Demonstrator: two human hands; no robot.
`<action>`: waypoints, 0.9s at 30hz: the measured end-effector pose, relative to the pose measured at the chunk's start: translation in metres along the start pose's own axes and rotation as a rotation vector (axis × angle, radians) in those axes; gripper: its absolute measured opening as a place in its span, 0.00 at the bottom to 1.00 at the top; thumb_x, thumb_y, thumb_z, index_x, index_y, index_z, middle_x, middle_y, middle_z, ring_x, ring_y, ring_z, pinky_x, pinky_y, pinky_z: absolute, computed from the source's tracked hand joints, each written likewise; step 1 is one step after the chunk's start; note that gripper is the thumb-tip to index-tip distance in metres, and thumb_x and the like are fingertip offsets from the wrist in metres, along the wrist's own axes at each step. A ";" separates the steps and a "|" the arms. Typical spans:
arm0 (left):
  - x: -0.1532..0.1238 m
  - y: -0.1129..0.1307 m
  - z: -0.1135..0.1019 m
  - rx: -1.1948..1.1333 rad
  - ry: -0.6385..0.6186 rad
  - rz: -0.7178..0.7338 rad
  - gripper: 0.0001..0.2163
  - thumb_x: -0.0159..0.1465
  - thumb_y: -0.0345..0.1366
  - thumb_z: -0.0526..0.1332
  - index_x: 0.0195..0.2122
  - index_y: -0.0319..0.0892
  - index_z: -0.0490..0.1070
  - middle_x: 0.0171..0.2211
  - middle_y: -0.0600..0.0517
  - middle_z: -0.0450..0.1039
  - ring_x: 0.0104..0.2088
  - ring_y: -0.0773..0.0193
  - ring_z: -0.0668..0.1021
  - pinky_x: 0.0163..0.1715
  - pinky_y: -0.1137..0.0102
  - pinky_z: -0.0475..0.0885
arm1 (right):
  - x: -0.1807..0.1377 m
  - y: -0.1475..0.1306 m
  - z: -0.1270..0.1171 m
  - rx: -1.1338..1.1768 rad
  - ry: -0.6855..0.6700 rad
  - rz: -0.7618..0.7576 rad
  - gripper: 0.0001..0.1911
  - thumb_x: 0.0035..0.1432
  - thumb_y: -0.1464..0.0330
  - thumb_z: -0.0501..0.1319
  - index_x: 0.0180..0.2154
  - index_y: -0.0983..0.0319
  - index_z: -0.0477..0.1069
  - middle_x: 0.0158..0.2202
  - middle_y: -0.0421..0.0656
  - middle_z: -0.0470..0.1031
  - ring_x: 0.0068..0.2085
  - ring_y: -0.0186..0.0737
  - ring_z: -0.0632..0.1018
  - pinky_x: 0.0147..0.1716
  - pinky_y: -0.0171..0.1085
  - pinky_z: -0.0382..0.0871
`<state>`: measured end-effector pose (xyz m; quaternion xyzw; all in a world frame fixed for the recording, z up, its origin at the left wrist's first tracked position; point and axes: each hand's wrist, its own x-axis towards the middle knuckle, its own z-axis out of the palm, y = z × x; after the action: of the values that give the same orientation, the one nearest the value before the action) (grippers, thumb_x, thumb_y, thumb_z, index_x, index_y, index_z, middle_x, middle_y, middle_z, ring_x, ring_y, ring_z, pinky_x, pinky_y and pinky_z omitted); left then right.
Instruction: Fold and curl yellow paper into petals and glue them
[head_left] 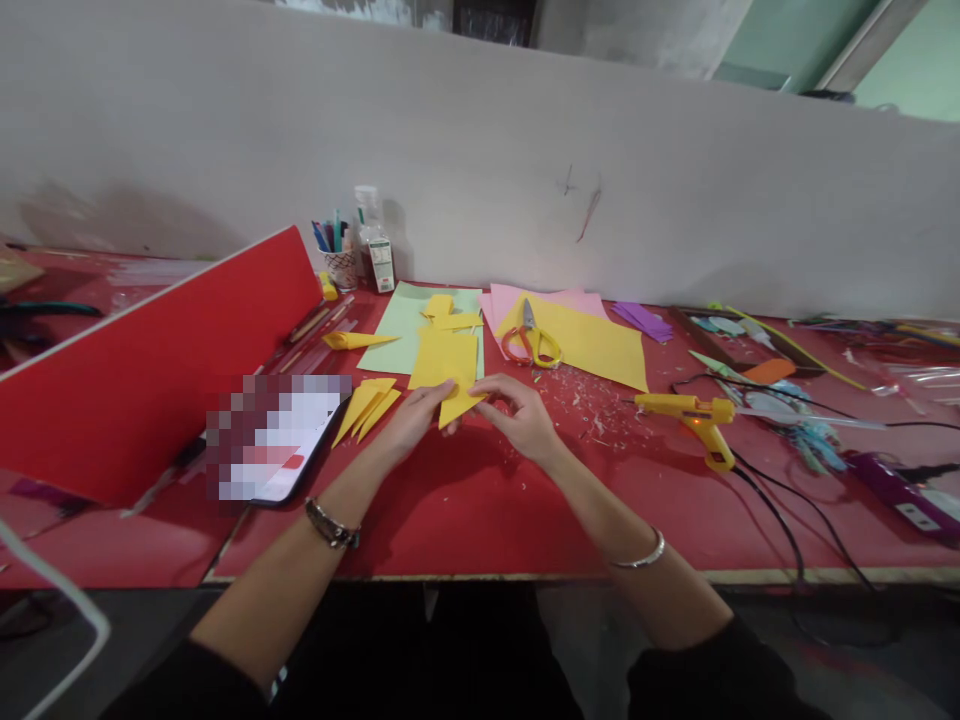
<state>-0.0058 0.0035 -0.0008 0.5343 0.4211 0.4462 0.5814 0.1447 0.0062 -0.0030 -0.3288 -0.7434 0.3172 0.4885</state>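
Handling of the yellow paper (457,406): likely very light, with little stiffness; it should bend and crease readily, tear if pulled hard, and slip little against dry skin.
Place of the yellow paper: just above the near-middle part of the red counter (480,530), in front of the green sheet (388,325); whether it joins the yellow rectangle behind it cannot be told.
Best hold: probably by opposite edges, thumb above and fingers below, with light pressure.
Left hand (418,412): grip closed on the left edge, thumb on top, fingertips partly showing beneath.
Right hand (519,414): grip pinching the right edge between thumb and forefinger, wrist bent inward.
Forearms: both reach from the near side and converge on the paper.
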 end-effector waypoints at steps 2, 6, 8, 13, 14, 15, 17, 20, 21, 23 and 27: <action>0.000 0.001 0.000 0.012 -0.102 0.014 0.18 0.56 0.43 0.47 0.14 0.39 0.63 0.12 0.54 0.61 0.17 0.69 0.65 0.23 0.72 0.62 | 0.000 0.000 0.000 0.014 0.014 0.003 0.04 0.48 0.69 0.58 0.29 0.60 0.70 0.30 0.42 0.71 0.34 0.34 0.72 0.34 0.34 0.66; 0.002 0.002 0.001 0.025 -0.053 0.040 0.15 0.55 0.40 0.47 0.15 0.40 0.60 0.13 0.56 0.60 0.15 0.71 0.63 0.19 0.74 0.58 | 0.000 -0.001 0.001 0.016 0.063 0.051 0.05 0.47 0.66 0.58 0.25 0.61 0.69 0.29 0.42 0.71 0.33 0.35 0.72 0.34 0.36 0.65; 0.002 0.001 0.001 0.065 0.010 0.073 0.12 0.54 0.38 0.49 0.15 0.40 0.59 0.13 0.58 0.58 0.15 0.72 0.62 0.18 0.74 0.57 | 0.000 -0.001 0.001 0.013 0.097 0.092 0.07 0.47 0.65 0.58 0.22 0.61 0.67 0.28 0.42 0.71 0.32 0.35 0.72 0.33 0.36 0.65; 0.003 0.000 0.001 0.194 -0.006 0.078 0.10 0.51 0.34 0.48 0.14 0.40 0.58 0.12 0.59 0.57 0.15 0.72 0.61 0.19 0.74 0.57 | 0.000 -0.002 0.003 0.006 0.138 0.201 0.10 0.47 0.63 0.56 0.21 0.62 0.63 0.22 0.39 0.67 0.26 0.33 0.68 0.27 0.33 0.63; 0.003 0.000 0.001 0.210 -0.019 0.080 0.10 0.51 0.34 0.48 0.14 0.40 0.58 0.12 0.58 0.57 0.15 0.72 0.61 0.19 0.74 0.57 | 0.001 -0.002 0.004 0.006 0.143 0.215 0.09 0.47 0.64 0.55 0.21 0.62 0.63 0.21 0.38 0.66 0.25 0.32 0.67 0.26 0.33 0.62; 0.003 0.001 0.001 0.225 -0.027 0.083 0.11 0.51 0.35 0.48 0.14 0.40 0.58 0.12 0.58 0.58 0.15 0.72 0.62 0.19 0.74 0.58 | 0.001 -0.002 0.004 0.010 0.148 0.223 0.09 0.47 0.64 0.55 0.21 0.62 0.62 0.21 0.38 0.65 0.25 0.31 0.67 0.26 0.32 0.62; 0.003 0.001 0.001 0.258 -0.031 0.088 0.11 0.51 0.35 0.48 0.14 0.40 0.58 0.13 0.57 0.59 0.16 0.71 0.63 0.20 0.74 0.58 | 0.001 -0.001 0.004 0.033 0.153 0.224 0.06 0.46 0.66 0.55 0.24 0.62 0.62 0.22 0.38 0.64 0.25 0.31 0.67 0.26 0.32 0.61; 0.002 0.002 0.001 0.353 -0.019 0.090 0.13 0.53 0.37 0.46 0.14 0.41 0.58 0.13 0.56 0.60 0.16 0.70 0.64 0.22 0.73 0.61 | 0.002 0.001 0.004 0.077 0.145 0.213 0.04 0.45 0.67 0.55 0.27 0.61 0.61 0.24 0.38 0.65 0.27 0.31 0.68 0.28 0.31 0.62; 0.002 0.003 0.001 0.425 -0.003 0.099 0.14 0.54 0.37 0.45 0.14 0.41 0.59 0.14 0.55 0.61 0.17 0.68 0.66 0.23 0.72 0.62 | 0.002 0.002 0.004 0.084 0.141 0.212 0.04 0.45 0.68 0.55 0.27 0.61 0.61 0.24 0.38 0.65 0.28 0.31 0.68 0.29 0.32 0.62; 0.001 0.003 0.001 0.674 0.078 0.171 0.16 0.57 0.38 0.43 0.17 0.40 0.62 0.19 0.51 0.66 0.23 0.63 0.70 0.29 0.67 0.65 | 0.002 0.003 0.004 0.084 0.140 0.210 0.04 0.45 0.68 0.55 0.26 0.61 0.62 0.25 0.38 0.65 0.28 0.31 0.68 0.30 0.32 0.63; -0.003 0.002 -0.007 1.284 0.471 0.351 0.12 0.56 0.37 0.49 0.35 0.39 0.68 0.44 0.41 0.65 0.47 0.48 0.64 0.46 0.50 0.54 | 0.003 0.005 0.003 0.059 0.167 0.213 0.03 0.45 0.69 0.55 0.26 0.61 0.62 0.25 0.38 0.65 0.29 0.32 0.68 0.31 0.32 0.63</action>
<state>-0.0130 0.0026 0.0007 0.7210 0.6234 0.3005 -0.0361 0.1417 0.0109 -0.0064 -0.4165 -0.6514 0.3603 0.5219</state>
